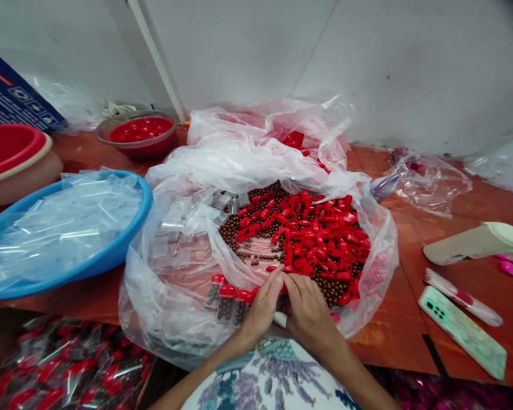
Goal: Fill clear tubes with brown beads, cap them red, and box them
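Note:
My left hand (261, 304) and my right hand (306, 302) meet at the near rim of an open plastic bag (171, 304). Both have their fingers bent and pressed together, fingertips touching. A bit of red shows between them, but what they hold is mostly hidden. White tape wraps a finger of my right hand. Inside the bag lie a heap of red plastic caps (320, 239) and many small brown beads (331, 290). Just left of my left hand stand several clear red-capped containers (226, 302) filled with brown beads. Clear empty containers (192, 219) lie farther left.
A blue basin (147, 210) of clear containers stands at left, with a bowl (100, 134) of red pieces behind it. Filled red-capped containers (77, 370) lie below the table's left edge. A phone (464, 333) and a cream tumbler (461, 245) rest at right.

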`<action>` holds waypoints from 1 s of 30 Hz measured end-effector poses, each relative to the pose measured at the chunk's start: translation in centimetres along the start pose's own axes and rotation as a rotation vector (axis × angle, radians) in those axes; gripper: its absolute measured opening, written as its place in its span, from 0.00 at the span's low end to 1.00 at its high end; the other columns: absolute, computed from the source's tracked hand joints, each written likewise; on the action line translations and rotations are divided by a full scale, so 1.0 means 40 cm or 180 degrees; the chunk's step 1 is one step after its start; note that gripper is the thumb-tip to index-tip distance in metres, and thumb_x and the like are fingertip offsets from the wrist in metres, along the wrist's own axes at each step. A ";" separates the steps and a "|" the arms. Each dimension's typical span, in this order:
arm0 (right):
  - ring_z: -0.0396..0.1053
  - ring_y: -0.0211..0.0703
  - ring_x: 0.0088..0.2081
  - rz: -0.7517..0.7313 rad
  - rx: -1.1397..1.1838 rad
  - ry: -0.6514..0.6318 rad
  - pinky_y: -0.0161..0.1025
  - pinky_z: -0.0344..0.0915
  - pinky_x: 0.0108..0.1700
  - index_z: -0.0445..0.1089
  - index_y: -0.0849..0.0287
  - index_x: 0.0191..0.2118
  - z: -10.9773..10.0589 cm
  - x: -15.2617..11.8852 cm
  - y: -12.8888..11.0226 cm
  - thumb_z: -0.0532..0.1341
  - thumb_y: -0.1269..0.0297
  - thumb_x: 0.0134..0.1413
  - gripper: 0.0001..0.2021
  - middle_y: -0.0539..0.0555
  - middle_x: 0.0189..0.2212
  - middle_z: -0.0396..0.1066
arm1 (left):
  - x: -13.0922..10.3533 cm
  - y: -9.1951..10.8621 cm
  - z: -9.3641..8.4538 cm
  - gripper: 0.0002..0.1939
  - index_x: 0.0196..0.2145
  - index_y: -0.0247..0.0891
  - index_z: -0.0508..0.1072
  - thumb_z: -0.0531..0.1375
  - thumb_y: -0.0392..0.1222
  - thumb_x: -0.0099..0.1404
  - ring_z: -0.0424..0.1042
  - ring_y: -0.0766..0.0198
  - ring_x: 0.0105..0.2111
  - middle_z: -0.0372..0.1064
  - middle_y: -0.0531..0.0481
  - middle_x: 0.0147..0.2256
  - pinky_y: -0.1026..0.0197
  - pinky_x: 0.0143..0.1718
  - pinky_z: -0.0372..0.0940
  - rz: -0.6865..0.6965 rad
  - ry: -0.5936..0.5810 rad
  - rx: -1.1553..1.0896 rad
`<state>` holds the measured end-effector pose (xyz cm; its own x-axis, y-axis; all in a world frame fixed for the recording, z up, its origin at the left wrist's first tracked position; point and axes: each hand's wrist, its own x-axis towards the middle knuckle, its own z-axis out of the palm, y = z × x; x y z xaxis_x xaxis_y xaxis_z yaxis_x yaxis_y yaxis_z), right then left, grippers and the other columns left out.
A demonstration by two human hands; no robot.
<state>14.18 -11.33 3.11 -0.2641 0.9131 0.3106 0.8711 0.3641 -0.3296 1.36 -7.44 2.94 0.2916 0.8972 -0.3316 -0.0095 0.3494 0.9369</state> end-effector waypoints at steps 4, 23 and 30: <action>0.62 0.54 0.46 -0.0256 0.0120 0.0086 0.52 0.62 0.48 0.56 0.66 0.55 0.010 0.003 0.005 0.52 0.76 0.41 0.29 0.64 0.45 0.65 | -0.018 0.010 -0.006 0.23 0.53 0.34 0.65 0.49 0.49 0.64 0.53 0.60 0.59 0.57 0.44 0.58 0.58 0.61 0.45 0.0005 0.0037 0.0016; 0.58 0.55 0.52 -0.0216 0.0452 -0.0146 0.53 0.56 0.52 0.50 0.63 0.58 -0.003 0.015 -0.006 0.58 0.64 0.47 0.32 0.64 0.51 0.60 | -0.033 0.029 -0.016 0.29 0.54 0.35 0.64 0.54 0.55 0.60 0.67 0.66 0.20 0.73 0.49 0.26 0.65 0.21 0.60 -0.1045 -0.0154 -0.1546; 0.63 0.56 0.47 -0.0552 0.0343 -0.0123 0.53 0.58 0.49 0.56 0.62 0.56 0.014 -0.003 -0.009 0.59 0.60 0.47 0.29 0.63 0.45 0.66 | -0.071 0.038 -0.051 0.21 0.46 0.39 0.72 0.53 0.52 0.60 0.68 0.56 0.44 0.73 0.47 0.39 0.58 0.44 0.63 -0.0207 -0.0055 -0.0384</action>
<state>13.68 -11.47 2.67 -0.4239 0.8406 0.3372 0.7624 0.5322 -0.3682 -1.44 -8.89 5.08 0.3118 0.8671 -0.3885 -0.1046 0.4377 0.8930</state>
